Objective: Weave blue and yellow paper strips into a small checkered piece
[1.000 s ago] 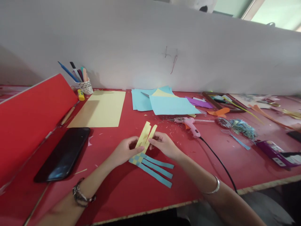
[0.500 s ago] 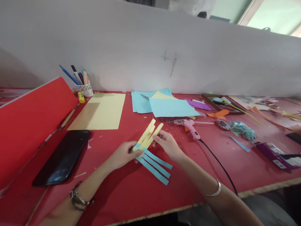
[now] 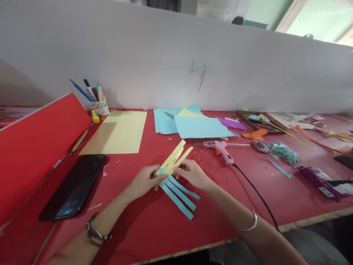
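Observation:
Yellow paper strips (image 3: 175,155) and blue paper strips (image 3: 179,197) cross in a small woven patch. My left hand (image 3: 147,180) pinches that patch at its left end, thumb on top. The yellow strips' free ends point up and away, while the blue ones fan out toward the lower right. With thumb and fingers closed, my right hand (image 3: 192,173) grips the rightmost yellow strip near the weave. Part of the woven patch is hidden under my left thumb.
A pink glue gun (image 3: 224,151) with a black cord lies to the right. Behind are blue sheets (image 3: 202,127); a yellow sheet (image 3: 118,134), black phone (image 3: 74,187) and pen cup (image 3: 100,106) are left. A purple box (image 3: 317,180) stands far right.
My right hand has slid down the yellow strip, closer to the weave. The blue strips' free ends have shifted slightly left and down. My left hand keeps its pinch.

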A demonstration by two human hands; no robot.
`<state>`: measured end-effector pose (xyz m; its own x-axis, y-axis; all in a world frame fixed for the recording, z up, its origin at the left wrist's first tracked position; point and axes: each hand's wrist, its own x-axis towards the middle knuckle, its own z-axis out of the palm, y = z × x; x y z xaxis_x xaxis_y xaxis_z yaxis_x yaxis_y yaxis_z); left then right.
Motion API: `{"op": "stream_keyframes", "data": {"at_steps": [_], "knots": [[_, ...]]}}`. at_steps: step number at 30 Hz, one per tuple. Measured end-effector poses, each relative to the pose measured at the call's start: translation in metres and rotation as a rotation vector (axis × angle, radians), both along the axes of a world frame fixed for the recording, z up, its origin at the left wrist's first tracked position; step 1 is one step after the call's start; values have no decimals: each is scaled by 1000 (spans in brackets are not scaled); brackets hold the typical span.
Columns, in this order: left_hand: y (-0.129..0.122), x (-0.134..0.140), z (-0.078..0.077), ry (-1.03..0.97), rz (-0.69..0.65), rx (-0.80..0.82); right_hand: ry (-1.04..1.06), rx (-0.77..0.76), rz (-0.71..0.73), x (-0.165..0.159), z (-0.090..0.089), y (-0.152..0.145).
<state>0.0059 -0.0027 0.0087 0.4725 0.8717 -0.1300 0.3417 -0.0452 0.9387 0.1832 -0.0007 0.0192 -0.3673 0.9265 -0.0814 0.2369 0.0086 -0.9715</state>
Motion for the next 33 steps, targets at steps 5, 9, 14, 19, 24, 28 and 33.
{"op": "stream_keyframes", "data": {"at_steps": [5,9,14,19,24,28,33], "knots": [[2,-4,0,91,61,63,-491,325,-126,38,23,8],[3,-5,2,114,72,127,-1206,345,-547,93,34,11],[3,-5,2,61,67,120,-1346,173,-545,129,15,8],[4,-5,-2,12,67,133,-1355,200,-541,143,8,-8],[4,-5,-4,79,74,186,-1379,238,-481,161,23,-21],[3,-4,-5,123,85,211,-1426,231,-437,165,43,-13],[4,-1,-5,302,122,316,-1411,312,-341,127,58,25]]}}
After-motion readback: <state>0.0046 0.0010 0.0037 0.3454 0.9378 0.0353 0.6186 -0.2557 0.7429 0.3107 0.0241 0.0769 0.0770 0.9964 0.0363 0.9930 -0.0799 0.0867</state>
